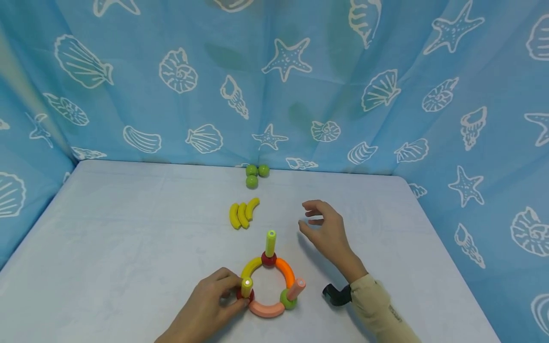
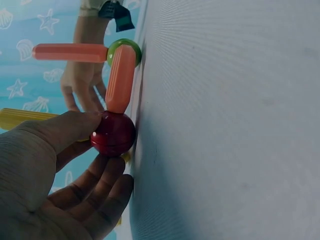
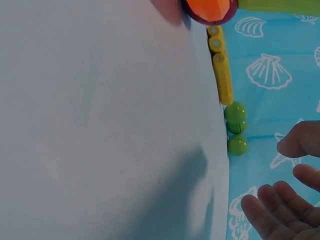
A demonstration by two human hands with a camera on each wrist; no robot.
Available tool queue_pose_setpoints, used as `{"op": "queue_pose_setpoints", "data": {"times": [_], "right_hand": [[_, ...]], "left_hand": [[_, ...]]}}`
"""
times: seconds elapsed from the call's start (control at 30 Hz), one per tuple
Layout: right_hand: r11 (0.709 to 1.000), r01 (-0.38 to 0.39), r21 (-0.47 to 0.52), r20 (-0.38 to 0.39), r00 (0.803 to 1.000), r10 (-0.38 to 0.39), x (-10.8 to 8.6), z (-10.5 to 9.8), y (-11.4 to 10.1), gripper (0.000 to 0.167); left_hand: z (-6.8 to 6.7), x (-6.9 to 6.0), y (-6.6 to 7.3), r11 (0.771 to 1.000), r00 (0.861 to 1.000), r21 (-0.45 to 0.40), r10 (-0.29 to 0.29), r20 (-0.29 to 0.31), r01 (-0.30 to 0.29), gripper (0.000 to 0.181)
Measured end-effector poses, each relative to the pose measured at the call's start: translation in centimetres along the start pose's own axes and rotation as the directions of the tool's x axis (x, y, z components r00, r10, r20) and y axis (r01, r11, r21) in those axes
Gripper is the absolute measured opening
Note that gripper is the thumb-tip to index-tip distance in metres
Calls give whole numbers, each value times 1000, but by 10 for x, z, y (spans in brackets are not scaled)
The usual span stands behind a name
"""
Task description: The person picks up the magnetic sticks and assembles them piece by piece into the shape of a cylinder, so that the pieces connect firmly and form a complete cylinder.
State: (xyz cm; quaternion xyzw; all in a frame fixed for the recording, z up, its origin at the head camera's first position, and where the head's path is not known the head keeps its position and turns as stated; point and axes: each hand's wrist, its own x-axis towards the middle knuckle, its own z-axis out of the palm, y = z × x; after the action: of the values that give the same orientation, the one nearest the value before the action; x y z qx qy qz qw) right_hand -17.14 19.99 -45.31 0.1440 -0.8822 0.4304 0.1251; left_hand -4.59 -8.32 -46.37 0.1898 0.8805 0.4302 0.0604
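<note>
A ring of curved pieces, yellow, orange (image 1: 286, 272) and pink (image 1: 267, 310), lies on the table, joined by two red balls and a green ball (image 1: 289, 299). From each ball rises a stick: yellow-green (image 1: 270, 243) at the back, pink (image 1: 297, 288) tilted at the right, yellow (image 1: 246, 287) at the left. My left hand (image 1: 211, 301) pinches the left red ball (image 2: 113, 134) between thumb and fingers. Held in the air right of the ring, my right hand (image 1: 329, 234) has loosely bent fingers and nothing in them; the right wrist view shows its fingers (image 3: 285, 205) apart.
Three yellow curved pieces (image 1: 242, 215) lie behind the ring, and three green balls (image 1: 251, 181) sit near the table's back edge. A black strap-like item (image 1: 337, 295) is at my right wrist. A blue shell-print curtain (image 1: 240, 95) hangs behind the white table (image 1: 128, 247).
</note>
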Motion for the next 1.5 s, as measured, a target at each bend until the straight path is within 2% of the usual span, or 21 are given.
{"op": "queue_pose_setpoints", "data": {"times": [0.2,0.5,0.73,0.93,1.17,1.5], "right_hand": [[999,-20,-35,14,1000,20,15,7,2,36],[998,-45,-32,26,999,46,41,17,5,36],[998,-64,-17,66,996,65,52,30,7,39],[998,-51,-21,60,997,52,62,32,7,38],[997,-63,-48,72,995,67,77,37,10,39],[995,-85,-56,92,992,90,93,45,12,40]], "left_hand": [[-1,0,0,1000,1000,5,6,-5,-6,22],[0,-1,-1,1000,1000,-6,1,-4,-1,22],[-3,-4,-1,1000,1000,5,-12,7,12,18],[-2,-1,0,1000,1000,-15,-12,23,12,20],[1,1,-1,999,1000,-31,8,8,-8,22],[0,0,0,1000,1000,-29,-10,14,10,22]]}}
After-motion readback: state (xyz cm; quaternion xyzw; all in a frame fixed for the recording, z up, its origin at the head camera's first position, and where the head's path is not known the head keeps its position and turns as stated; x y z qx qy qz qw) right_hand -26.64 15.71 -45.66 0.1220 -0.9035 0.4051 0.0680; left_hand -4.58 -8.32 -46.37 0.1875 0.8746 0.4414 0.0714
